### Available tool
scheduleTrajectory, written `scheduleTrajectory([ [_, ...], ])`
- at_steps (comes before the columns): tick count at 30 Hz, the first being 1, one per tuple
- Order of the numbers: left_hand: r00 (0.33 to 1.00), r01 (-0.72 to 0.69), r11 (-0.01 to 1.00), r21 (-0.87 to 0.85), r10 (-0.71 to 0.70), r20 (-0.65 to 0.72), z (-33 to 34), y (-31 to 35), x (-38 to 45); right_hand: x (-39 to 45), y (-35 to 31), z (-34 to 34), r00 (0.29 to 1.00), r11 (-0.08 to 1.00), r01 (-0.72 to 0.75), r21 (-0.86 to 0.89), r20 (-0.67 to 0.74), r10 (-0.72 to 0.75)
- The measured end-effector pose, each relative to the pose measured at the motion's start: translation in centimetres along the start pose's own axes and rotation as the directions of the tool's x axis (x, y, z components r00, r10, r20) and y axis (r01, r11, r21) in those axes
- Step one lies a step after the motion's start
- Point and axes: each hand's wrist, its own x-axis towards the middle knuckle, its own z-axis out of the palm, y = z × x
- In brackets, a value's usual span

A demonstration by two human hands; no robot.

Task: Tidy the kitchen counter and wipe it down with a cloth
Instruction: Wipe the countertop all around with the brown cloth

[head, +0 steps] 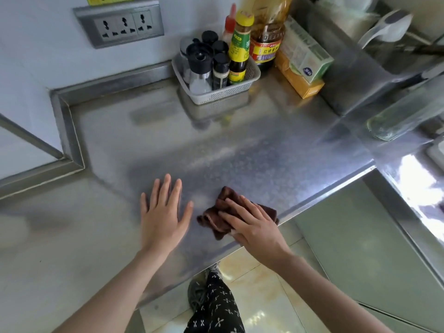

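Right hand [249, 224] is lying flat, fingers straight, pressing brown cloth [224, 212] onto steel counter [240, 145] near its front edge. Left hand [163, 212] is resting palm-down, fingers spread, just beside cloth, holding nothing. Basket [252, 73] of bottles is sitting at back, well apart.

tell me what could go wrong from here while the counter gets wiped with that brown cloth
1. The cloth lies by the counter's front edge under the right hand; a stroke toward the person could drag it off onto the floor.
2. A long push toward the back could bump the basket of tall bottles and tip one.
3. The left hand rests flat on the shiny steel; it might slip if leaned on.
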Motion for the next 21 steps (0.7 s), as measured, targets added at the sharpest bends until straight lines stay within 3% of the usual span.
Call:
scheduleTrajectory([
  [2,1.0,0.001,1.0,0.004,-0.001,0.007,0.0,0.1,0.0,-0.1,3.0,-0.5,1.0,0.999,0.001,-0.037,0.006,0.0],
  [4,1.0,0.011,1.0,0.006,-0.011,0.012,-0.1,0.2,0.0,0.5,5.4,-1.4,0.974,0.973,-0.22,0.064,-0.032,0.222],
  [6,1.0,0.013,1.0,0.004,-0.013,0.014,-0.1,0.2,0.0,1.5,6.0,-2.0,0.873,0.862,-0.463,0.204,-0.064,0.484],
  [8,1.0,0.012,1.0,-0.002,-0.011,0.012,-0.3,0.4,0.1,2.3,4.7,-1.7,0.777,0.764,-0.583,0.275,-0.087,0.624],
  [9,1.0,0.014,1.0,-0.006,-0.014,0.011,-0.3,0.4,0.1,2.3,3.6,-1.3,0.774,0.764,-0.586,0.271,-0.094,0.627],
  [12,1.0,0.017,1.0,0.005,-0.017,0.007,-0.4,0.4,0.1,0.8,0.1,-0.1,0.905,0.909,-0.388,0.149,-0.123,0.407],
  [14,1.0,0.014,1.0,0.02,-0.014,0.008,-0.4,0.4,0.1,-0.7,-0.3,0.1,0.971,0.973,-0.225,0.049,-0.073,0.228],
  [16,1.0,0.015,1.0,0.024,-0.015,0.01,-0.4,0.4,0.1,-1.1,1.4,-0.4,0.991,0.991,-0.135,-0.004,-0.006,0.135],
  [18,1.0,0.023,0.999,0.027,-0.023,0.009,-0.4,0.5,0.1,-0.9,4.5,-0.9,0.985,0.985,-0.17,0.013,0.033,0.17],
  [21,1.0,0.027,0.999,0.038,-0.027,0.015,-0.3,0.5,0.1,-0.5,9.8,-2.5,0.907,0.9,-0.419,0.122,0.001,0.422],
])
